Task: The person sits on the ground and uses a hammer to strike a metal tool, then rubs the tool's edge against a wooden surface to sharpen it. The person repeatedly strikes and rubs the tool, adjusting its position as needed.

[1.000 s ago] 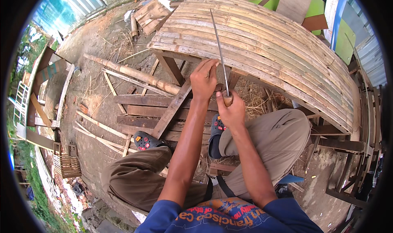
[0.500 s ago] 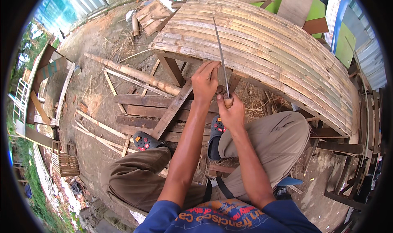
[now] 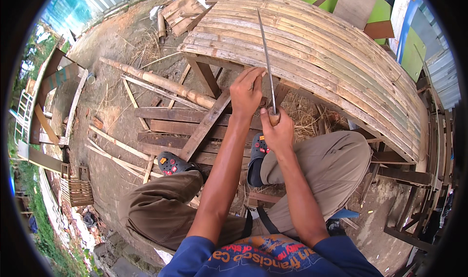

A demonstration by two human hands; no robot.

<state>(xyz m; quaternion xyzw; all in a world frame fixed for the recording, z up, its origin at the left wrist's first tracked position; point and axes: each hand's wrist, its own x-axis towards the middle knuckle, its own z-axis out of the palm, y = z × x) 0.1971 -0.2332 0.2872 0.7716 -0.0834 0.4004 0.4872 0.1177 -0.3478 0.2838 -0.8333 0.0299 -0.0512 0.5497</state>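
The right hand [image 3: 278, 131] was clenched round the wooden handle of a long knife [image 3: 266, 57], whose thin blade stood upright and reached up across the bamboo panel [image 3: 317, 48]. The left hand [image 3: 246, 92] sat just beside the blade, on its left, fingers curled and pressing near the lower edge of the bamboo panel; whether it gripped a strip there could not be told. The panel was a broad curved sheet of split bamboo slats resting on a dark wooden frame [image 3: 204, 77]. Below the panel, the person sat with knees apart in brown trousers, dark sandals [image 3: 170, 164] on the feet. Left of the panel, a thick bamboo pole [image 3: 156, 82] lay on the dirt ground [image 3: 102, 57] among loose planks [image 3: 165, 126] and thin bamboo strips
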